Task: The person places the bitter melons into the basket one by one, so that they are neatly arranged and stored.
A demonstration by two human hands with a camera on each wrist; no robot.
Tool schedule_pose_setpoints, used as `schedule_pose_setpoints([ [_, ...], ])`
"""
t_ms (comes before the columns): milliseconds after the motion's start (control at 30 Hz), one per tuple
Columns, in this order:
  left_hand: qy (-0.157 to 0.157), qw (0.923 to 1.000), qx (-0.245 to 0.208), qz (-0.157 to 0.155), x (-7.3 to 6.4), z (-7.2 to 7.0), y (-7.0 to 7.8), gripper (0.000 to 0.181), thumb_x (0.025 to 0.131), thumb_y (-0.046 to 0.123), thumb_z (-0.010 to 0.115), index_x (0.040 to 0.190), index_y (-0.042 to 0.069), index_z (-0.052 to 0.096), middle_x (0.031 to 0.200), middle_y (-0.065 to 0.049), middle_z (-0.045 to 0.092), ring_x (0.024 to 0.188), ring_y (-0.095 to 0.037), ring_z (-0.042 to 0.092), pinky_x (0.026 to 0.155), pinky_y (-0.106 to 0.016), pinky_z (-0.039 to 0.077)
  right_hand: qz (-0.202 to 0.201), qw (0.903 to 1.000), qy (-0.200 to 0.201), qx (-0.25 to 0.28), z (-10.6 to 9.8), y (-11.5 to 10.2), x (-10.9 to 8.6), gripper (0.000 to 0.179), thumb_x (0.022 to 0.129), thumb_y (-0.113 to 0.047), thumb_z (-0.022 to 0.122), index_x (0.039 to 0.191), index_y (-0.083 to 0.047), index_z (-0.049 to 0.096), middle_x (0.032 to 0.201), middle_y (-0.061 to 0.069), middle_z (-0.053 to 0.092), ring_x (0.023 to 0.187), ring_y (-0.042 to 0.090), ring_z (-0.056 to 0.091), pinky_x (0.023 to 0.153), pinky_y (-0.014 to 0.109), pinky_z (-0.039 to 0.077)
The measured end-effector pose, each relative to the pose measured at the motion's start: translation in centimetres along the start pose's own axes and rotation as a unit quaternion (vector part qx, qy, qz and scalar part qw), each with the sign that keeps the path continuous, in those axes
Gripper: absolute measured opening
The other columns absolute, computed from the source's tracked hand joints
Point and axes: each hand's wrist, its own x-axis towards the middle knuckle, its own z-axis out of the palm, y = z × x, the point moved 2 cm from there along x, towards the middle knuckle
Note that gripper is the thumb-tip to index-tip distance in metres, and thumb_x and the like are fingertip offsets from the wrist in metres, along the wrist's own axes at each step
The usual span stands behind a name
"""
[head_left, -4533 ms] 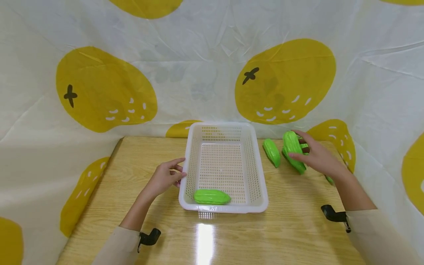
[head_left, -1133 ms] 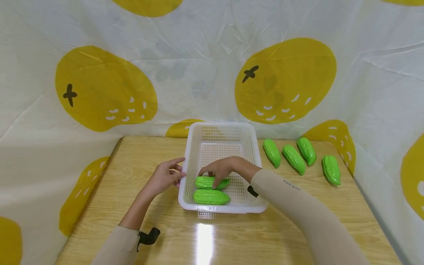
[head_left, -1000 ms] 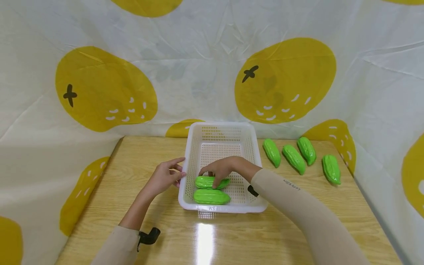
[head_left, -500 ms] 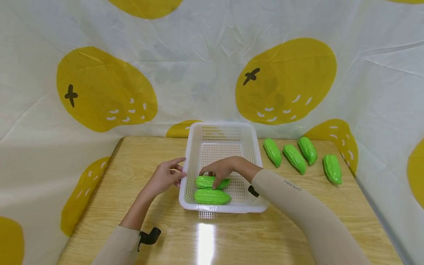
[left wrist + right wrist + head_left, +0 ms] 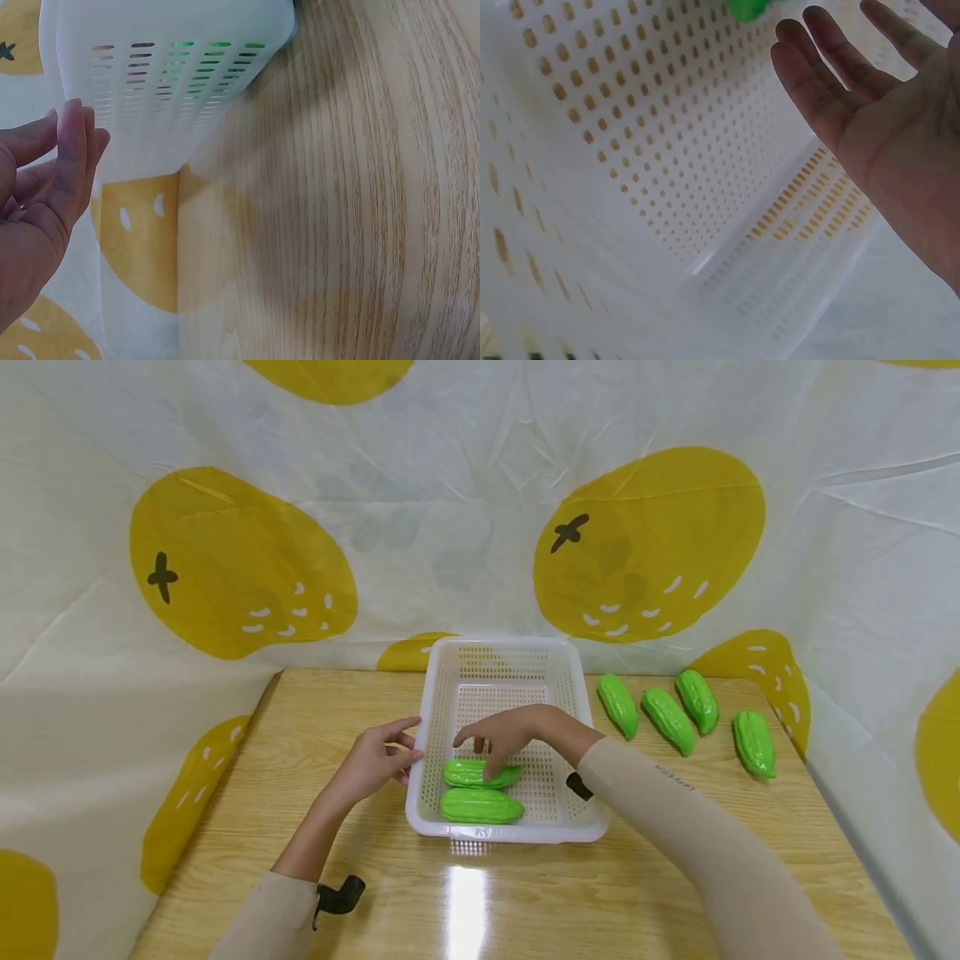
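Observation:
A white plastic basket [image 5: 504,833] with slotted walls stands on the wooden table. Two glossy green toy bitter melons lie crosswise inside it: the front melon [image 5: 480,807] near the front wall, the rear melon [image 5: 467,772] just behind. My left hand [image 5: 375,762] holds the basket's left rim, thumb and fingertips at the edge. Over the rear melon is my right hand [image 5: 502,735], its thumb overlapping the melon in the head view. The right wrist view shows the right fingers [image 5: 814,86] extended and apart, nothing between them, with a green melon tip at the top.
Several more green bitter melons [image 5: 667,720] lie on the table [image 5: 660,827] right of the basket. A white cloth [image 5: 450,552] printed with yellow fruit hangs behind and at both sides. Small black cameras [image 5: 339,895] sit on the wrists.
Since the earliest frame, my right hand has brought a second melon from the right into the basket. In the last half second its fingers have lifted off the melon. The left hand stays put.

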Motion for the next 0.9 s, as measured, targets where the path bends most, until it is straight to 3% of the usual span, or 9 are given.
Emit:
schedule_pose_setpoints([
  [233, -0.002, 1.0000, 0.003, -0.002, 0.0, 0.0, -0.2, 0.059, 0.097, 0.003, 0.070, 0.152, 0.004, 0.050, 0.110, -0.022, 0.064, 0.075, -0.020, 0.071, 0.068, -0.053, 0.066, -0.014, 0.9993, 0.034, 0.005, -2.5, -1.0, -2.4, 0.074, 0.096, -0.026, 0.075, 0.159, -0.021, 0.037, 0.147, 0.018, 0.053, 0.131, 0.033, 0.058, 0.111, 0.045, 0.052],
  [500, -0.003, 1.0000, 0.006, -0.003, 0.0, 0.1, 0.0, 0.059, 0.097, 0.003, 0.071, 0.152, 0.005, 0.050, 0.110, -0.021, 0.065, 0.076, -0.020, 0.071, 0.067, -0.050, 0.067, -0.031, 0.9948, 0.095, 0.017, -4.6, -0.9, -6.5, 0.071, 0.099, -0.028, 0.072, 0.160, -0.022, 0.036, 0.148, 0.016, 0.053, 0.134, 0.036, 0.055, 0.112, 0.046, 0.052],
  [900, -0.004, 0.9999, 0.010, -0.003, 0.0, -0.1, 0.1, 0.060, 0.097, 0.005, 0.071, 0.153, 0.005, 0.049, 0.111, -0.022, 0.064, 0.075, -0.020, 0.070, 0.065, -0.048, 0.067, -0.060, 0.9701, 0.223, 0.075, -5.4, 2.3, -13.0, 0.070, 0.100, -0.028, 0.071, 0.160, -0.019, 0.035, 0.145, 0.015, 0.054, 0.136, 0.036, 0.053, 0.116, 0.054, 0.046],
])
